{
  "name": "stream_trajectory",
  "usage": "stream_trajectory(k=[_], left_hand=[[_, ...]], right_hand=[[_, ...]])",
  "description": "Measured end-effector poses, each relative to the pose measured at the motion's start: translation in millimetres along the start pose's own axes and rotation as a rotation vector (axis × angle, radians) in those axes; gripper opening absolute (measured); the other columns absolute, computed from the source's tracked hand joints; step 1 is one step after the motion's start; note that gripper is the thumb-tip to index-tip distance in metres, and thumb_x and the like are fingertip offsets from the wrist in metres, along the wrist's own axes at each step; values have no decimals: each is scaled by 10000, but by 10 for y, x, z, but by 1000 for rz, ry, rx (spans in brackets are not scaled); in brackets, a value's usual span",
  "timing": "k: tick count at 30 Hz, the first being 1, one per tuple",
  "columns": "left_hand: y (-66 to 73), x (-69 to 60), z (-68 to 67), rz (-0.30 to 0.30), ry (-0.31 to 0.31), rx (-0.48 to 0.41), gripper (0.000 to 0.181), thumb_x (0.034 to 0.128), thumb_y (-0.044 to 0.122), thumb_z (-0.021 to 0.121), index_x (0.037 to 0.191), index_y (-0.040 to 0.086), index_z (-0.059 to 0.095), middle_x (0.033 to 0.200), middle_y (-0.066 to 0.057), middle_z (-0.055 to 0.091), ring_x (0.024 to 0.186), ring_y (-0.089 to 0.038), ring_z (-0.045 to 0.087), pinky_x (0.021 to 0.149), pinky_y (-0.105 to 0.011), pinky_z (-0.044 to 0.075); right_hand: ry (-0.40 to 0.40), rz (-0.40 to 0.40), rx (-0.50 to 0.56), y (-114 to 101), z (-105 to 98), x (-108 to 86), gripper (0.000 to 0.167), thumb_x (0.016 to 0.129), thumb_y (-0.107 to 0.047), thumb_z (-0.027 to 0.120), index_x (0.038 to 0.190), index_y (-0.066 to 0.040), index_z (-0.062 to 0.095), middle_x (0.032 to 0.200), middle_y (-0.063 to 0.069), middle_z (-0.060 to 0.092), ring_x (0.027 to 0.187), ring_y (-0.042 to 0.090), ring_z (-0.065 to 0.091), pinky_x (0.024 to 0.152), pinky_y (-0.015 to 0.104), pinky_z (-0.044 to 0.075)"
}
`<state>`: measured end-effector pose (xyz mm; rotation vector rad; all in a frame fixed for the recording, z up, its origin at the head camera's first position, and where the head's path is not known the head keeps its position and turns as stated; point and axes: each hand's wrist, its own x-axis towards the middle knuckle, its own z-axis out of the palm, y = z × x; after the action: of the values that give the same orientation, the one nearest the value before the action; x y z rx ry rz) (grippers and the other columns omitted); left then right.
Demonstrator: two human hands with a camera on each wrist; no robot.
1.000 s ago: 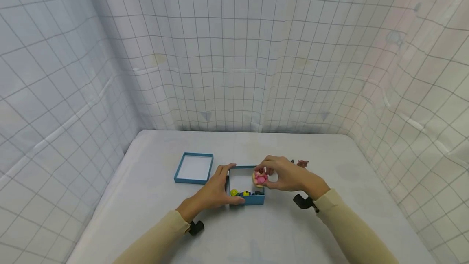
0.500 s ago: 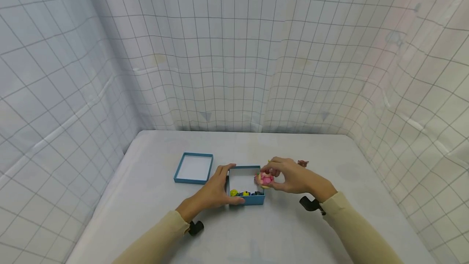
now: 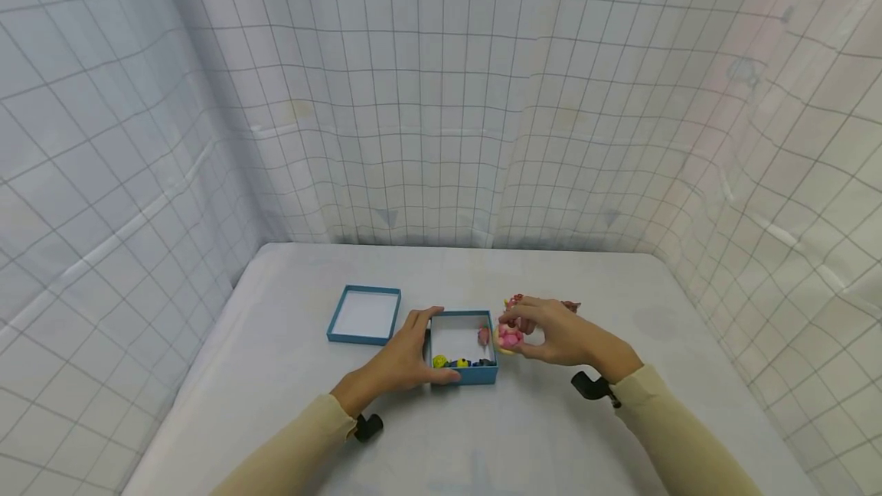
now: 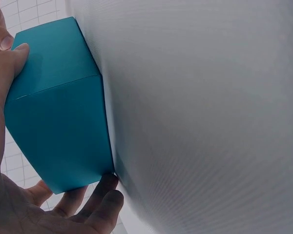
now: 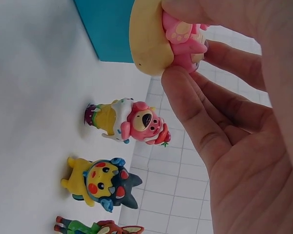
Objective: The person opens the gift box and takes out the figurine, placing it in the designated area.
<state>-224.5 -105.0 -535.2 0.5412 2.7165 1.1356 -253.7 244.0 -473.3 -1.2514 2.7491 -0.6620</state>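
My left hand grips the open blue box by its left side, thumb along the front wall and fingers at the back. The left wrist view shows the box standing on the white surface. My right hand pinches a pink bear figurine with a pale yellow part, just right of the box. Its front is mostly turned away in the right wrist view, where the yellow part faces the camera. Inside the box, a small pink figure lies at the right; small yellow and dark figures line the front.
The box's lid lies inside up to the left. Beyond my right hand stand a pink bear figurine on a yellow-and-white base, a yellow figurine in a dark hood and a brown-eared figurine in green.
My right hand has moved right with the bear figurine, from over the box's right part to outside its right wall. The small pink figure inside is now uncovered. My left hand has stayed put.
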Motion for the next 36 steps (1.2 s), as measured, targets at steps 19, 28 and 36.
stream_trajectory(k=[19, 28, 36], left_hand=[[4, -5, -7, 9, -2, -16, 1256, 852, 561, 1043, 1819, 179, 339, 1759, -215, 448, 1469, -347, 592, 1285, -642, 515], [16, -17, -10, 15, -2, -17, 1254, 851, 546, 1047, 1816, 163, 343, 1744, -218, 460, 1431, -333, 600, 1267, -630, 527], [26, -21, -8, 12, 2, -13, 1257, 854, 549, 1043, 1820, 162, 338, 1751, -221, 455, 1447, -346, 602, 1272, -637, 525]], right_hand=[[-23, 84, -5, 105, 85, -96, 511, 1021, -212, 914, 1505, -138, 766, 1321, 7, 789, 1056, 79, 679, 908, 402, 654], [-30, 88, 36, 163, 181, -109, 475, 1016, -183, 904, 1472, -122, 788, 1306, 4, 797, 1040, 82, 703, 893, 368, 658], [-36, 93, 54, 186, 232, -116, 433, 1024, -160, 878, 1450, -168, 804, 1423, 47, 794, 1056, 81, 719, 896, 368, 660]])
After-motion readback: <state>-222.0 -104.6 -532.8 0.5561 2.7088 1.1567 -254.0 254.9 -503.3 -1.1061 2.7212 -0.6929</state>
